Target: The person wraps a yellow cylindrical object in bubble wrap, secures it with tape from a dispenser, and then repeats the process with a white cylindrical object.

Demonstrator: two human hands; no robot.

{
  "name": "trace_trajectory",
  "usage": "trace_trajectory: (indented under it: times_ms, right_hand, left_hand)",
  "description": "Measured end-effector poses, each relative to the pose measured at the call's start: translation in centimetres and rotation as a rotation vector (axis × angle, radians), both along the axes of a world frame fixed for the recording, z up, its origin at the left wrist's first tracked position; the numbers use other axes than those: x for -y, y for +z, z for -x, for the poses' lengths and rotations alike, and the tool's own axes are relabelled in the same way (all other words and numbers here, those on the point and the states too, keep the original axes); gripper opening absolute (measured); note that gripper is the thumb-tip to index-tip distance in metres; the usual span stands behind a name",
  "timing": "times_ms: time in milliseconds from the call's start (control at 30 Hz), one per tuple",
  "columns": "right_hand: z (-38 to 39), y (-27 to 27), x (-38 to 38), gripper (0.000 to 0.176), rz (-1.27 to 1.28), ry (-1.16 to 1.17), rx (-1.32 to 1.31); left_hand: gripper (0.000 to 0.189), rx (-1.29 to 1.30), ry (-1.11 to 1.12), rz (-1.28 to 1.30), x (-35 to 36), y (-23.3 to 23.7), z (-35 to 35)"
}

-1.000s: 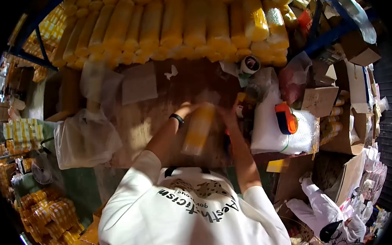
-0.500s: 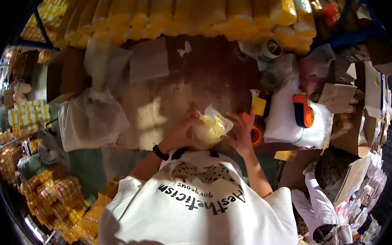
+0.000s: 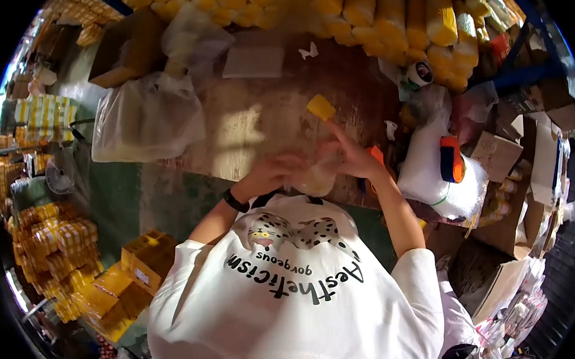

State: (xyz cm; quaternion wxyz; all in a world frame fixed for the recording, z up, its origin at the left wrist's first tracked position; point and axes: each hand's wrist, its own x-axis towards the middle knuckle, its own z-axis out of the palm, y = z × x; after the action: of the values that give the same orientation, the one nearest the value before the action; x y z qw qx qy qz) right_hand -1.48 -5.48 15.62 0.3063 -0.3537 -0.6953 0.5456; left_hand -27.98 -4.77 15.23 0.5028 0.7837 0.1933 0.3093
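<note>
A small clear plastic bag (image 3: 316, 181) with pale contents lies between my hands, close to the table's front edge. My left hand (image 3: 279, 170), a black band at its wrist, is curled at the bag's left side, its fingers blurred. On the right, my right hand (image 3: 351, 157) stretches its index finger forward. A yellow square piece (image 3: 320, 107), like a label, is at that fingertip. The other right fingers bend toward the bag and partly hide it. Just beside the right hand sits an orange object (image 3: 375, 154), mostly covered by the wrist.
Stacked yellow rolls (image 3: 389, 15) line the back. Plastic bags (image 3: 145, 119) and a cardboard box (image 3: 128, 48) are at left. Bubble wrap (image 3: 442, 176) carries an orange and dark-blue roll (image 3: 451, 159) at right. Yellow cartons (image 3: 126, 281) stand on the floor at lower left.
The yellow piece, previously right of my right hand, is now farther forward at its index fingertip. My right hand has turned and reached forward; both hands are closer together. The camera view has shifted.
</note>
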Motion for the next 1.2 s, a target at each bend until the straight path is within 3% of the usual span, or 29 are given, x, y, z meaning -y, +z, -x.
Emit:
trace_trajectory:
  times_ms: [33,133,233,333,433,600,700,733,833,867,967,1067,1167,1200]
  right_hand:
    - [-0.2,-0.3,-0.2,0.090,0.021,0.000,0.068]
    - [-0.7,0.7,1.0,0.079,0.421,-0.301,-0.142]
    - [-0.7,0.4,4.0,0.075,0.294,-0.385,-0.285]
    - [0.8,1.6,7.5,0.071,-0.017,-0.256,-0.441]
    - [0.7,1.9,8.7,0.071,-0.091,-0.384,-0.603]
    - [2.0,1.8,7.8,0.067,-0.131,-0.405,-0.422]
    - [0.6,-0.2,8.0,0.069,-0.109,-0.461,-0.302]
    - [-0.3,-0.9,7.8,0.076,-0.088,-0.359,-0.378]
    - [1.0,2.0,7.7,0.085,-0.009,-0.489,-0.484]
    - [0.6,1.3,7.6,0.096,0.066,-0.493,-0.376]
    - [1.6,0.2,8.2,0.101,0.158,-0.586,-0.318]
    - [2.2,0.8,7.3,0.102,0.165,-0.425,-0.432]
    - [0.6,-2.5,5.7,0.095,0.073,-0.271,-0.477]
    - [0.1,-3.0,5.2,0.092,0.094,-0.245,-0.475]
  left_hand:
    - [0.012,-0.017,0.025,0.000,0.2,-0.5,0.3]
    - [0.008,0.015,0.112,0.066,0.9,-0.1,1.0]
    - [0.007,0.068,0.219,0.079,1.4,0.8,1.3]
    - [0.009,0.110,0.230,-0.025,2.4,2.6,1.5]
    - [0.014,0.132,0.252,-0.036,3.0,3.0,2.1]
    - [0.016,0.141,0.227,0.005,2.1,1.6,1.3]
    - [0.016,0.084,0.173,-0.004,1.6,0.7,1.6]
    - [0.018,0.064,0.157,0.006,1.4,0.5,1.9]
    - [0.018,0.015,0.162,0.074,1.1,1.0,1.9]
    - [0.018,0.003,0.170,0.102,0.9,1.4,1.7]
    - [0.016,-0.013,0.137,0.064,0.2,2.4,1.3]
    - [0.012,-0.082,0.077,0.279,-0.5,3.6,1.0]
    - [0.009,-0.177,-0.181,-0.102,-4.3,0.1,1.0]
    - [0.009,-0.165,-0.190,-0.097,-4.9,0.3,0.6]
